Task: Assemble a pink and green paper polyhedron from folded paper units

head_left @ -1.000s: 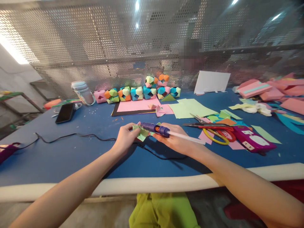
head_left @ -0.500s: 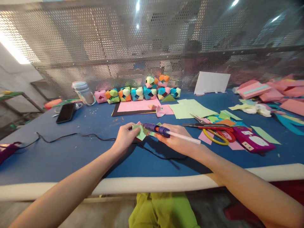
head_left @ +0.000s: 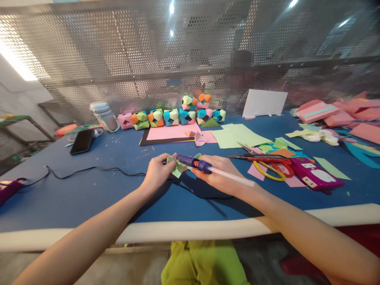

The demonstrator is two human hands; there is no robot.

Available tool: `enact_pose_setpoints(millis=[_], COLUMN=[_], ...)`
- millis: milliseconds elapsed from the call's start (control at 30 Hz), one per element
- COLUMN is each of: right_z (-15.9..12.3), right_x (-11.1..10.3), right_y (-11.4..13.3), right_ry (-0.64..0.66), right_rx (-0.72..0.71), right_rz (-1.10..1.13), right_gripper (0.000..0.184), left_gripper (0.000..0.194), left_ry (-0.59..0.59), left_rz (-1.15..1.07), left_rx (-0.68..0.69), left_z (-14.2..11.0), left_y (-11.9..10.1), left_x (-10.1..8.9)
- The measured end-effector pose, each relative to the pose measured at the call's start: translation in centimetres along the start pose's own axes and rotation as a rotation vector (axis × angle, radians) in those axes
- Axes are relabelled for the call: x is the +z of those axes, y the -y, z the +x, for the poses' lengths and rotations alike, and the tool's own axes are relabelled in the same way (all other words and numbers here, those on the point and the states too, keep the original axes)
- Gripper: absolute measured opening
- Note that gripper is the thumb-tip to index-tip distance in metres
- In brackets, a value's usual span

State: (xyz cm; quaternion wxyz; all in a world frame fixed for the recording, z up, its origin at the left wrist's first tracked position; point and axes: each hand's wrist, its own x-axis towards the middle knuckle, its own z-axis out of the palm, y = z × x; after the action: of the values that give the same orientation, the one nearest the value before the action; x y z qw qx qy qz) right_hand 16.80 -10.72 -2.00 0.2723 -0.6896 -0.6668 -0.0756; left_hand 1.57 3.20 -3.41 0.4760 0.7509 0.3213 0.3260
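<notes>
Between the left hand [head_left: 157,171] and right hand [head_left: 222,163] I see folded green paper [head_left: 178,170], pinched by the left, maybe to steady it for the glue gun [head_left: 186,160] the right grips.

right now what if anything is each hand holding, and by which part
The left hand pinches the folded green paper by its left edge. The right hand holds the blue glue gun beneath its barrel; the exact spot is hidden.

Glue gun [head_left: 192,161] tilted slightly, glue stick [head_left: 233,176] now slanting lower
</notes>
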Motion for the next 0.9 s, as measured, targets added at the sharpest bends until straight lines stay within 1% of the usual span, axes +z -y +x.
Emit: enact_pose_setpoints(millis=[167,367,767,900], right_z=[-0.03,-0.09,-0.1,-0.08], right_x=[0.11,0.27,0.23,0.14], right_y=[-0.21,-0.35,-0.46,-0.4], right_ry=[-0.008,-0.043,-0.103,-0.076], right_rx=[0.014,-0.067,0.005,0.01], right_rz=[-0.026,-0.055,-0.027,0.01], right_gripper=[0.015,0.015,0.02,0.02], left_gripper=[0.019,0.017,0.019,0.02], left_ry=[-0.013,0.015,0.041,0.025], left_rz=[0.017,0.038,-0.115,-0.117], left_rx=[0.008,0.015,-0.113,-0.096], left_z=[0.06,-0.1,-0.33,-0.35], left_y=[0.17,-0.21,-0.56,-0.72], left_x=[0.01,-0.02,0.12,0.0])
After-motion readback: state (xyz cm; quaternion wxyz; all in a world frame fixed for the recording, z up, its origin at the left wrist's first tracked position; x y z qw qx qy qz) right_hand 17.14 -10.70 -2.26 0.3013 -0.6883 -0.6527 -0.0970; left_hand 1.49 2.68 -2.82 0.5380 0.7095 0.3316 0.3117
